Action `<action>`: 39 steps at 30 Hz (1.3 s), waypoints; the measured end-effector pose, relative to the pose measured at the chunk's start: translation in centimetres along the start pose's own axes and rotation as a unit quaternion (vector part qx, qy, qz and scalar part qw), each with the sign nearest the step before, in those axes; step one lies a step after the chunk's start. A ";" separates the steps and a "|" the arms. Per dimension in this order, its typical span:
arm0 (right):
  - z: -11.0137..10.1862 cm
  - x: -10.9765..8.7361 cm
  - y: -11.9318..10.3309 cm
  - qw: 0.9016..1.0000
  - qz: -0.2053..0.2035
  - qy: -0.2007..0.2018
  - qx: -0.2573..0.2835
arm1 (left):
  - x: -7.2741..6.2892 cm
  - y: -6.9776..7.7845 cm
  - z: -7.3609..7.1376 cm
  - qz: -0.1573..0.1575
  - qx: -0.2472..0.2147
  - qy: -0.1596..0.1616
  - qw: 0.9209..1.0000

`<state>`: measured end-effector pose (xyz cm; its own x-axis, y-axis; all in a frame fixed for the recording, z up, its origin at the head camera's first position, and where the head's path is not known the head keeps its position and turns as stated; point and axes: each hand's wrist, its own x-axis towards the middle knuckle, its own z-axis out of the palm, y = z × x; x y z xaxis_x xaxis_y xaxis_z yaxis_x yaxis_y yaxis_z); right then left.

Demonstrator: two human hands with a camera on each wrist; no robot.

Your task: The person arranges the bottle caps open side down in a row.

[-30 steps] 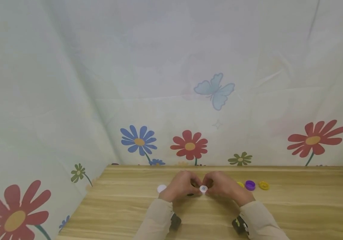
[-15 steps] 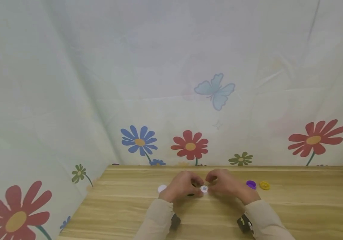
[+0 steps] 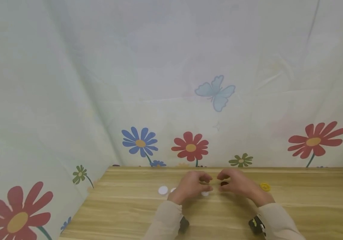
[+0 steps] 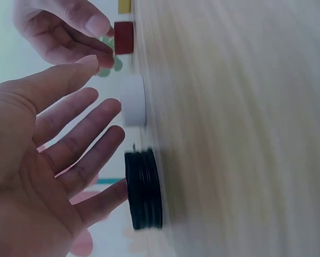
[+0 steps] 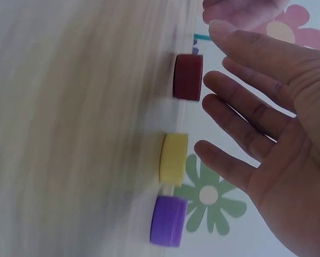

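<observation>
My left hand (image 3: 192, 185) hovers low over the table with fingers apart, nothing in its grasp. By its fingertips a white bottle cap (image 4: 133, 100) sits on the wood, mostly covered by the thumb in the head view. A ribbed black cap (image 4: 143, 190) stands beside it, near the little finger. To the right, my right hand (image 3: 236, 183) is likewise spread, its fingertips close to a dark red cap (image 5: 188, 77). A yellow cap (image 5: 174, 160) and a purple cap (image 5: 169, 221) follow in the same row; the right hand hides them in the head view.
Two more white round pieces lie left of the left hand, one a white disc (image 3: 163, 190). Another yellow cap (image 3: 265, 186) lies right of the right hand. The wooden table (image 3: 123, 213) ends at a flowered curtain (image 3: 159, 83) behind.
Both hands have let go of the small white cap that was between their fingertips. The right hand has moved right, over the dark red cap; the left has shifted slightly right and its fingers have spread.
</observation>
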<state>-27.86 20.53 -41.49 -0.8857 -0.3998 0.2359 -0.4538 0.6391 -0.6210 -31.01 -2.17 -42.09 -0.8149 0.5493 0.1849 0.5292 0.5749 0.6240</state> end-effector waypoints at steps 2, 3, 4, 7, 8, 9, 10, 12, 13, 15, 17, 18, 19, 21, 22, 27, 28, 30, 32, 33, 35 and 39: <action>-0.2 -0.3 0.4 1.000 -0.006 0.001 -0.006 | 0.2 0.3 0.4 0.006 0.006 -0.001 1.000; -0.3 -0.4 0.6 1.000 -0.011 0.003 -0.007 | 0.4 0.5 0.6 0.008 0.009 -0.002 1.000; -0.4 -0.6 0.7 1.000 -0.013 0.004 -0.007 | 0.5 0.7 0.8 0.010 0.012 -0.003 1.000; -0.6 -0.9 1.3 0.999 -0.028 0.010 -0.017 | 0.9 1.2 1.3 0.019 0.019 -0.009 1.000; -0.7 -1.0 1.4 0.999 -0.030 0.012 -0.017 | 1.0 1.4 1.5 0.020 0.020 -0.012 1.000; -0.7 -1.0 1.5 0.999 -0.030 0.013 -0.019 | 1.0 1.6 1.6 0.021 0.020 -0.015 0.999; -0.8 -1.1 1.6 0.999 -0.030 0.015 -0.022 | 1.2 1.7 1.8 0.022 0.020 -0.018 0.999; -0.9 -1.1 1.7 0.999 -0.026 0.017 -0.026 | 1.4 2.0 2.1 0.024 0.018 -0.025 0.999; -0.9 -1.2 1.7 0.999 -0.023 0.018 -0.026 | 1.4 2.2 2.2 0.024 0.018 -0.027 0.999; -0.9 -1.2 1.6 0.999 -0.016 0.018 -0.029 | 1.5 2.5 2.4 0.024 0.019 -0.030 0.999; -0.9 -1.2 1.7 0.999 -0.013 0.018 -0.032 | 1.7 2.6 2.7 0.027 0.021 -0.032 0.999; -0.9 -1.3 1.7 0.999 -0.010 0.017 -0.033 | 1.7 2.7 2.8 0.029 0.024 -0.033 0.999; -0.9 -1.3 1.7 0.999 -0.008 0.017 -0.033 | 1.8 2.7 2.8 0.031 0.025 -0.033 0.999; -1.0 -1.3 1.8 0.999 -0.010 0.014 -0.038 | 1.9 2.7 2.9 0.035 0.028 -0.035 0.998; -1.0 -1.3 1.9 0.999 -0.012 0.013 -0.039 | 1.9 2.6 2.9 0.039 0.030 -0.036 0.998; -0.8 -1.2 2.1 0.999 -0.025 0.007 -0.040 | 1.8 2.4 2.9 0.058 0.052 -0.031 0.996; -0.7 -1.2 2.2 0.999 -0.026 0.005 -0.037 | 1.8 2.4 2.9 0.063 0.060 -0.028 0.996; -0.7 -1.1 2.3 0.999 -0.026 0.004 -0.035 | 1.7 2.5 2.9 0.065 0.062 -0.027 0.996; -0.7 -1.1 2.3 0.999 -0.026 0.004 -0.032 | 1.7 2.4 2.9 0.067 0.062 -0.028 0.995; -0.7 -1.1 2.3 0.999 -0.026 0.004 -0.029 | 1.7 2.4 2.9 0.068 0.061 -0.028 0.995; -0.6 -1.0 2.3 0.999 -0.025 0.005 -0.028 | 1.7 2.2 2.9 0.066 0.054 -0.031 0.996; -0.6 -1.0 2.2 1.000 -0.021 0.005 -0.022 | 1.7 2.0 2.8 0.064 0.049 -0.031 0.996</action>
<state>-28.05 22.73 -42.60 -0.8669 -0.4203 0.2681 -0.4939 0.6507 -0.5768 -30.67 1.66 -42.64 -0.7248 0.6568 0.2081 0.6504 0.5528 0.5209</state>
